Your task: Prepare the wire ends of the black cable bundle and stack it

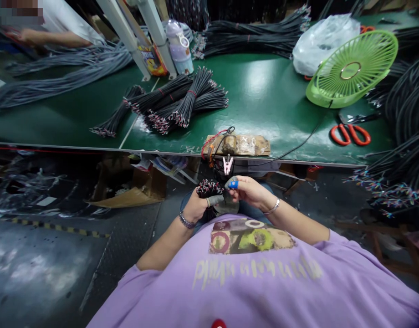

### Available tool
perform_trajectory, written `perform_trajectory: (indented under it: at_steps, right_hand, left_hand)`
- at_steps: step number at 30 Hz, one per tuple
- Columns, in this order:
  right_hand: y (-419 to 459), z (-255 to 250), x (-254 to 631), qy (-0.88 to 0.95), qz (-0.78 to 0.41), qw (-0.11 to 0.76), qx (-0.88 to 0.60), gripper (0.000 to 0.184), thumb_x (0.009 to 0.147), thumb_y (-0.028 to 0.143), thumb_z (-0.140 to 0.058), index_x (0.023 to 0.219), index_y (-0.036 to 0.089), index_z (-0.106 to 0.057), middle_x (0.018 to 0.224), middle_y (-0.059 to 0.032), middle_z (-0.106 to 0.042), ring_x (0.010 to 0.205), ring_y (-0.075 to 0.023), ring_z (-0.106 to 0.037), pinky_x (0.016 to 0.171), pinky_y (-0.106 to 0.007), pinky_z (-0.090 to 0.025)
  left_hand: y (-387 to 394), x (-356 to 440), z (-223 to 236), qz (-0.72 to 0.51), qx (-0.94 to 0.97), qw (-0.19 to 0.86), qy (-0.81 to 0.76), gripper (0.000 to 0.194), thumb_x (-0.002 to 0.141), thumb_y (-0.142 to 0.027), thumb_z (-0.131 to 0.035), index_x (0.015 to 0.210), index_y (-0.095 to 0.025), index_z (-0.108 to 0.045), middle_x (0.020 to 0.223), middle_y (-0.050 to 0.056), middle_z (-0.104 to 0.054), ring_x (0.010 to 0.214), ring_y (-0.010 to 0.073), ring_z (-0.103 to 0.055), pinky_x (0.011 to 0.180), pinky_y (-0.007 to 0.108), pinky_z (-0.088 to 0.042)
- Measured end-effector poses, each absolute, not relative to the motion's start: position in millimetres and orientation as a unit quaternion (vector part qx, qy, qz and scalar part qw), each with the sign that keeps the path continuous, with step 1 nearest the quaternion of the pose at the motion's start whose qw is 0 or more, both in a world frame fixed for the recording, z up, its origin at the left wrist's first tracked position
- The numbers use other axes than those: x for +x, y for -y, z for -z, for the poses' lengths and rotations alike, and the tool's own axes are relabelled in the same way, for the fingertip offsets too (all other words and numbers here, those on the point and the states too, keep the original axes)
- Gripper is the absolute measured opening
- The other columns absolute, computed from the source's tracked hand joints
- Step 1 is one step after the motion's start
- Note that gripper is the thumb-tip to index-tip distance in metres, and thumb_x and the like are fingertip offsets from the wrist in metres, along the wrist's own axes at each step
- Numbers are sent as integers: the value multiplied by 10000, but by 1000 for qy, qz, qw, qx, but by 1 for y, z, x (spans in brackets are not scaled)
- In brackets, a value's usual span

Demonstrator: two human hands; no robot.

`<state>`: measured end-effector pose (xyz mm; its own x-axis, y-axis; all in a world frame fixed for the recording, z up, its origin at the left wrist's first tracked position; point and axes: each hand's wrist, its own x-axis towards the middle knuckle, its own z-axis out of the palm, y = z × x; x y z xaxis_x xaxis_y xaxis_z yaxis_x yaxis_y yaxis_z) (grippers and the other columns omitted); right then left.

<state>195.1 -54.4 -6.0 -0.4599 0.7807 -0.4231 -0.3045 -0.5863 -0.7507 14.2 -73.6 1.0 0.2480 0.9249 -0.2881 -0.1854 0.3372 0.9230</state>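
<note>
My left hand (196,206) is wrapped round a bundle of black cables (210,187), whose stripped, reddish and white wire ends point up. A grey cover sits on its thumb. Close beside the bundle, my right hand (245,190) has thumb and fingers pinched together, with grey and blue covers on the fingertips. Whatever lies in that pinch is too small to make out. Just above the hands, a pink clothespin (227,165) hangs at the table edge. Behind it a wooden block (252,145) with red and black wires lies on the green table (260,91).
More tied cable bundles (182,98) lie left of centre, near a bottle (180,48). To the right are red-handled scissors (349,133), a green fan (351,70), a plastic bag (324,43) and thick cables (407,105). Another person's arm (55,38) shows at upper left.
</note>
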Motion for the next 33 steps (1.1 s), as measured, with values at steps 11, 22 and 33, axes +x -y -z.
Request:
perform_trajectory:
  at_steps: [11, 22, 33]
  right_hand:
    - [66, -3, 188, 504, -641, 421, -397, 260, 662, 351, -741, 727, 159, -577, 675, 19, -593, 607, -97, -521, 605, -238, -453]
    - [58, 7, 188, 489, -647, 422, -405, 329, 646, 387, -762, 810, 159, -589, 658, 24, -581, 565, -84, -508, 551, -217, -431]
    - [53, 15, 196, 510, -706, 372, -321, 272, 697, 395, -722, 790, 154, -639, 708, -5, -627, 637, -112, -537, 619, -244, -450]
  left_hand:
    - [71, 18, 2, -414, 403, 671, -464, 259, 594, -294, -799, 742, -112, -690, 582, 5, -631, 480, 91, -536, 459, 206, -442]
    - [71, 15, 3, -429, 405, 631, -504, 262, 568, -293, -809, 719, -119, -683, 579, -5, -627, 455, 82, -521, 426, 197, -441]
    - [68, 10, -2, -350, 442, 695, -447, 280, 617, -350, -783, 705, -104, -682, 582, 35, -639, 461, 99, -543, 441, 209, -435]
